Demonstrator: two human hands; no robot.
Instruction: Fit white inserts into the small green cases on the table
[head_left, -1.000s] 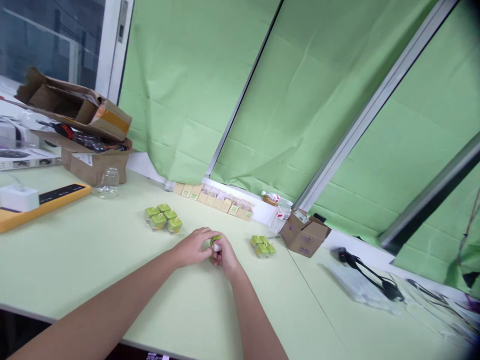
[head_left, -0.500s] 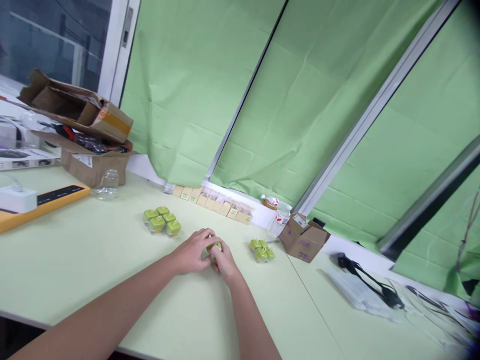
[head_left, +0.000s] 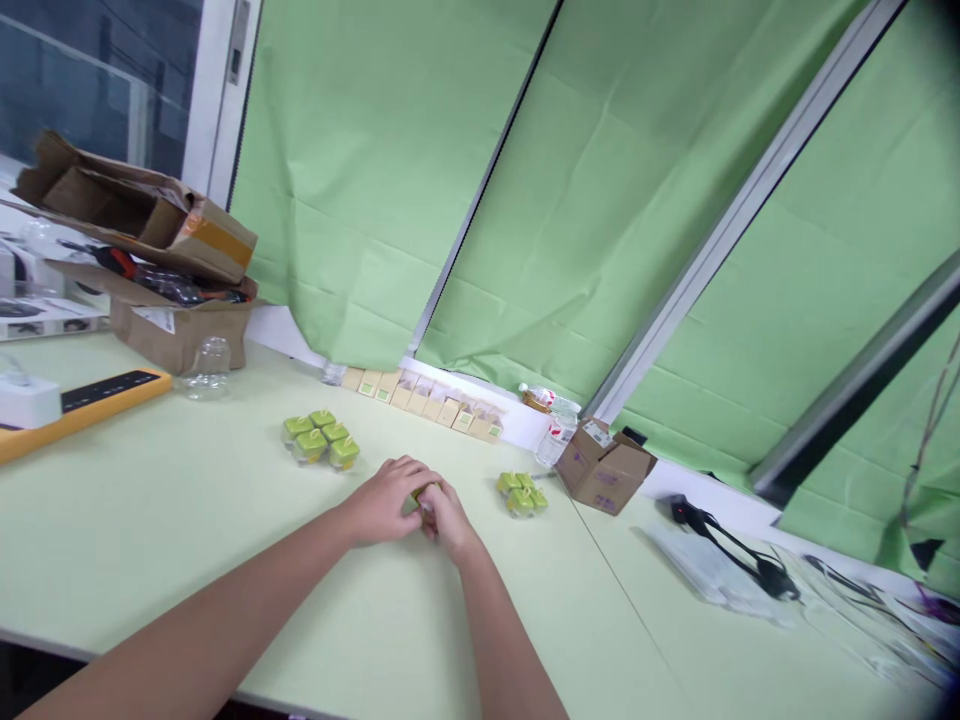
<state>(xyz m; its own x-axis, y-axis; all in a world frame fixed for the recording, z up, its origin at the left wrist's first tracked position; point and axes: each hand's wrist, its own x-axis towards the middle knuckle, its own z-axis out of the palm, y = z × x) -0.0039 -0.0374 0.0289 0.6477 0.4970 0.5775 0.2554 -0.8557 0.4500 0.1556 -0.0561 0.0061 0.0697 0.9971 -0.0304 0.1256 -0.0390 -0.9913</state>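
Note:
Both my hands meet over the pale green table (head_left: 150,530). My left hand (head_left: 384,500) and my right hand (head_left: 452,520) are closed together around a small jar with a green lid (head_left: 418,494), of which only a sliver of lid shows. A cluster of several green-lidded jars (head_left: 320,438) stands to the left of my hands. Another smaller cluster of such jars (head_left: 521,492) stands to the right.
A row of small tan boxes (head_left: 420,400) lines the window sill. A small cardboard box (head_left: 604,465) and a plastic bottle (head_left: 555,430) sit beyond the right cluster. Open cardboard boxes (head_left: 150,270), an empty glass jar (head_left: 206,368) and a yellow tray (head_left: 82,405) are at left. A black cable (head_left: 735,550) lies at right.
My hands closed more tightly around the jar, so less of its green lid shows. The view shifted slightly.

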